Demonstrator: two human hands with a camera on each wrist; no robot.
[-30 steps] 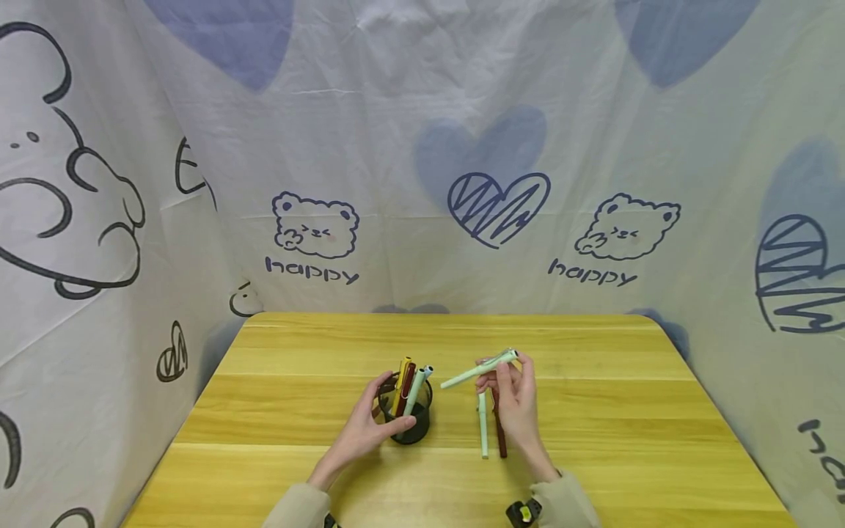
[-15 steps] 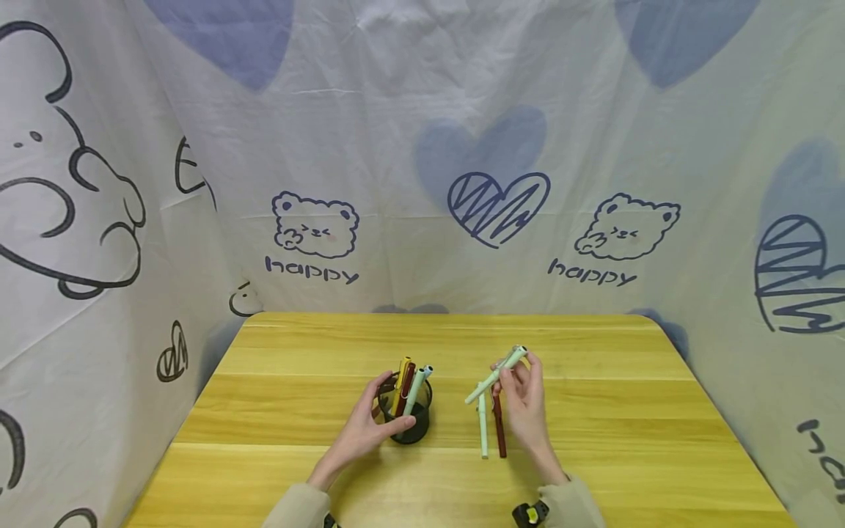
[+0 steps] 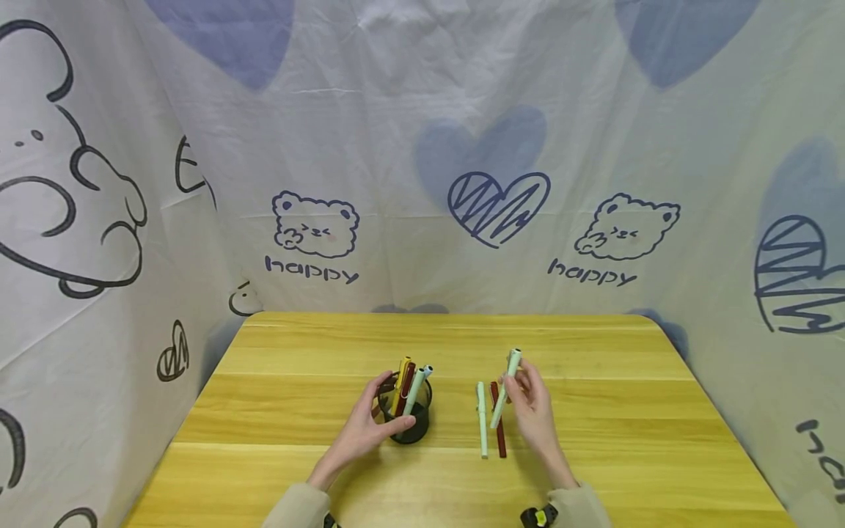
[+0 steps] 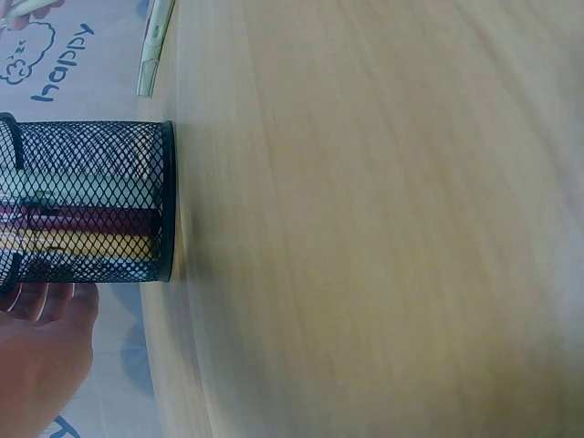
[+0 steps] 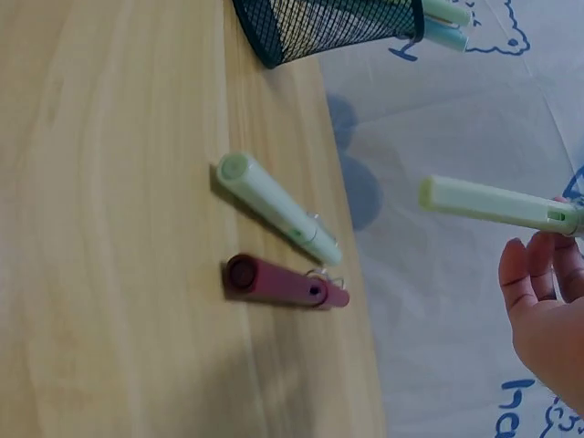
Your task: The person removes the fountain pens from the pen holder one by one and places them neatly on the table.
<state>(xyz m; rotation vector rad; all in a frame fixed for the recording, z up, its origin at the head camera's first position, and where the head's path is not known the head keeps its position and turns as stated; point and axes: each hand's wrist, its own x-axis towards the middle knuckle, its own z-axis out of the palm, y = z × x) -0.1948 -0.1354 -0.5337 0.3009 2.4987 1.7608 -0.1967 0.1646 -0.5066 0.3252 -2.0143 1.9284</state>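
Cloth (image 3: 389, 154) with hearts and bears hangs behind everything, filling the top of the head view. Under it, the wooden table (image 3: 614, 425) gives my things a flat place to be. My left hand (image 3: 364, 425), low and left of the middle, curls around the black mesh cup (image 3: 414, 434), thumb near and fingers far, I think so it won't tip. My right hand (image 3: 533, 409), low and right of the middle, pinches a light green pen (image 3: 499, 405) by its upper part, so its other end slants down, off the table. The yellow pen (image 3: 402, 375), dark red, green and bluish ones lean in the cup because its wall props them up. Between my hands, another green pen (image 3: 483, 427) and a dark red pen (image 3: 501, 441) lie flat, likely since nothing holds them up.
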